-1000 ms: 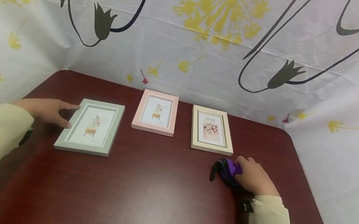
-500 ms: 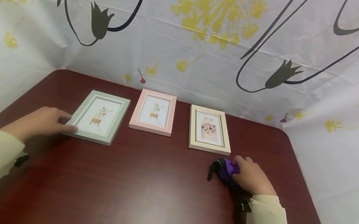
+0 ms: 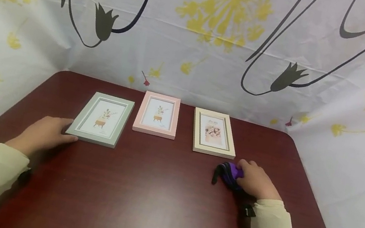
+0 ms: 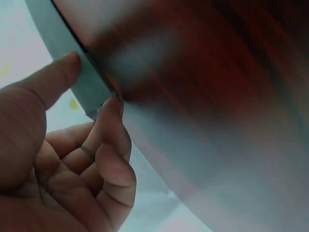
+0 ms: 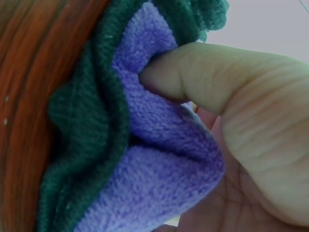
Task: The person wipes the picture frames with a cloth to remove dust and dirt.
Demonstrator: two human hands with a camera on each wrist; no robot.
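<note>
At the left of the table in the head view, my left hand (image 3: 44, 135) pinches the near-left corner of a pale green picture frame (image 3: 100, 119). The left wrist view shows the thumb on the frame's green edge (image 4: 72, 67) and curled fingertips at its corner. My right hand (image 3: 256, 180) grips a bunched purple cloth with dark trim (image 3: 230, 174). Up close in the right wrist view, the thumb presses into fuzzy purple fabric (image 5: 159, 116) bordered by a dark green knitted band (image 5: 82, 130); the other fingers are mostly hidden behind it.
A pink picture frame (image 3: 154, 130) lies flat right of the green one, with a cream picture frame (image 3: 212, 150) farther right, just beyond the cloth. All are on a dark red-brown table (image 3: 153, 198). A white curtain with printed flowers (image 3: 179, 48) rises along its back and sides.
The green frame has moved away from me and slightly right, lining up nearer the pink frame. My left hand has shifted to its near-left corner. The right hand and cloth have stayed put.
</note>
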